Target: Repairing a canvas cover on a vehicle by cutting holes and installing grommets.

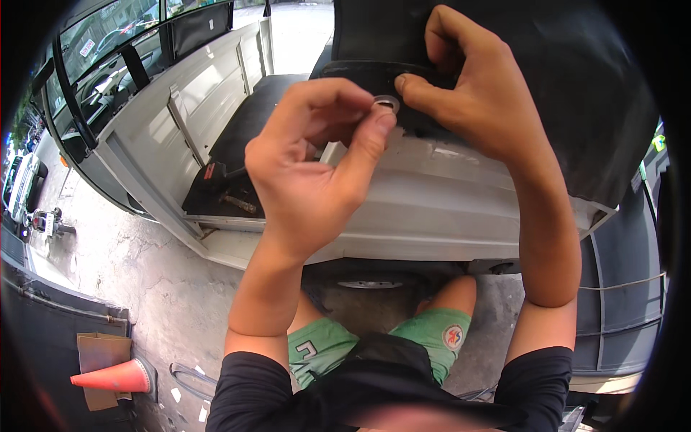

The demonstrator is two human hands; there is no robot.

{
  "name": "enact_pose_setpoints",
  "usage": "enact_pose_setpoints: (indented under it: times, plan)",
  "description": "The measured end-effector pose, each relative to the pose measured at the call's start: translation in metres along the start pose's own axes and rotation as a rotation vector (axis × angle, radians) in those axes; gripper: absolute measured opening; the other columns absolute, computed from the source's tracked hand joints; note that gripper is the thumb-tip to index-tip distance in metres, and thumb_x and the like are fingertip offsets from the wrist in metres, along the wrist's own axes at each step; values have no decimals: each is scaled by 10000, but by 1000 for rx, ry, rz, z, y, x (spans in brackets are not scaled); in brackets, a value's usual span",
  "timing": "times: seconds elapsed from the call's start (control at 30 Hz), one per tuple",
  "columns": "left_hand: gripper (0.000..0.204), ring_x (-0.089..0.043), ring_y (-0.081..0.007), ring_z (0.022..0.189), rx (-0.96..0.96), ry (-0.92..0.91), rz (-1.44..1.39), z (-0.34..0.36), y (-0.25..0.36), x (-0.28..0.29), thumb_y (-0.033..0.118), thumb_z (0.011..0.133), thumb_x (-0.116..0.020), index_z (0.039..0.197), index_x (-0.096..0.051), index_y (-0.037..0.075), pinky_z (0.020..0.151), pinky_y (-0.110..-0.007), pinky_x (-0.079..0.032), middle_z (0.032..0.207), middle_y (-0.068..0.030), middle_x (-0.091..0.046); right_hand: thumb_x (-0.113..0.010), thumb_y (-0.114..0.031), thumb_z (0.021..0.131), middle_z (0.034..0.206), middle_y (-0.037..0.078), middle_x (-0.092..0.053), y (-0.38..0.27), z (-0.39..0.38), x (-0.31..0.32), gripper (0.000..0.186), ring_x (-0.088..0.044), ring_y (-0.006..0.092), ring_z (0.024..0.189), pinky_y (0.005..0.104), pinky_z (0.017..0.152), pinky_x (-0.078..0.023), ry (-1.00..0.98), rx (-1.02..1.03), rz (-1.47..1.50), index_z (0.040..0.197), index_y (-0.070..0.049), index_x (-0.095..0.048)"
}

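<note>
My left hand (309, 158) is raised over the side of a white truck bed, thumb and forefinger pinching a small metal washer (386, 101) by its edge. The washer is pale grey with a hole through its middle. Just right of it is my right hand (479, 93), its thumb pointing toward the washer and its fingers curled. A gap shows between that thumb and the fingers, and I see nothing held there. Behind both hands stands a large black padded panel (561, 93); whether the right fingertips touch it, I cannot tell.
On the dark bed mat (273, 101) lie a black tool with a red mark (210, 171) and a small metal part (239, 204). The bed's white side wall (432, 209) runs before me, above a wheel (370, 284). An orange cone (115, 377) lies tipped at lower left against cardboard (101, 347).
</note>
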State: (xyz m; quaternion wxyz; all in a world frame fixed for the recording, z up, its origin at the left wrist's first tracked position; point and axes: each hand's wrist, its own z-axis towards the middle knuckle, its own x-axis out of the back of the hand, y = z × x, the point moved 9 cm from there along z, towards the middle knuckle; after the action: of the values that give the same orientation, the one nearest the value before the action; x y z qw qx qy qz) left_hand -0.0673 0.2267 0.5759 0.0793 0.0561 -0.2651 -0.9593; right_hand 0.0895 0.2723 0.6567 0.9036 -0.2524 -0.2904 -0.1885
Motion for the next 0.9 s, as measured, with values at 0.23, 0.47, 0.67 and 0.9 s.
enact_pose_setpoints:
  times: [0.23,0.47,0.67,0.9]
  plan:
    - [225,-761,-152,898,-30,83,100,10,-13,-10,-61,928,-799,1137,-720,-87,802,-265,-625,1025,-132,-777,-843,-154,823,782,11,-430,21,-2,-4,392,-392,98,722,299,587,-348,-44,58,-36,916,-40,-480]
    - [174,-751,-115,759,-170,226,217,6,-12,-11,-20,858,-867,1009,-780,-27,715,-244,-588,888,-78,-795,-817,-109,860,906,1,-539,20,-10,1,357,-520,103,814,268,755,-473,-150,250,212,1099,-32,-564]
    - [179,-734,-105,763,-194,230,221,3,-18,-10,-25,871,-861,1033,-785,-23,713,-236,-573,905,-86,-795,-790,8,807,871,93,-694,37,-16,1,257,-658,163,787,312,681,-508,-39,284,210,1041,11,-686]
    - [180,-730,-102,781,-182,206,175,0,-19,-10,-45,891,-840,1061,-787,-24,717,-229,-567,929,-80,-797,-803,18,800,861,88,-738,36,-18,4,251,-685,151,737,303,653,-522,73,178,276,1032,2,-708]
